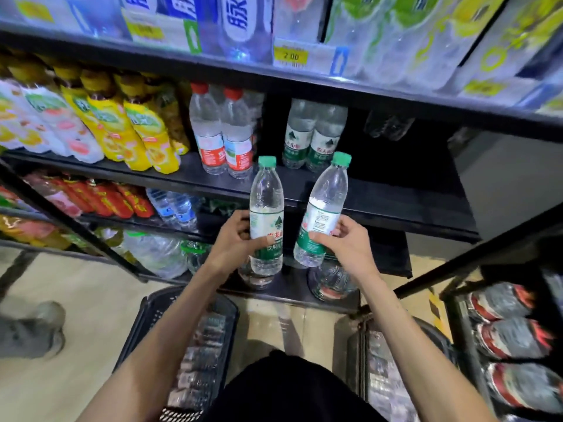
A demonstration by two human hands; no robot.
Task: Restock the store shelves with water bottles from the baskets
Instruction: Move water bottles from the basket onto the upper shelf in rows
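My left hand (236,239) grips a green-capped water bottle (266,202) by its green label and holds it upright. In my right hand (347,242) is a second green-capped bottle (326,202), tilted to the right and held at its label. Both are in front of the edge of the black middle shelf (396,193). Two green-label bottles (313,135) stand farther back on that shelf, with two red-capped bottles (222,132) to their left. On the floor below lie two dark baskets, the left basket (146,327) and the right basket (432,330), each holding several bottles.
Yellow and pastel drink bottles (115,120) fill the shelf's left part. The upper shelf (213,65) carries large bottles and a price tag (291,56). Lower shelves hold red packs and water jugs. A rack of red-capped bottles (511,333) stands at the right. A shoe (33,330) is at the left.
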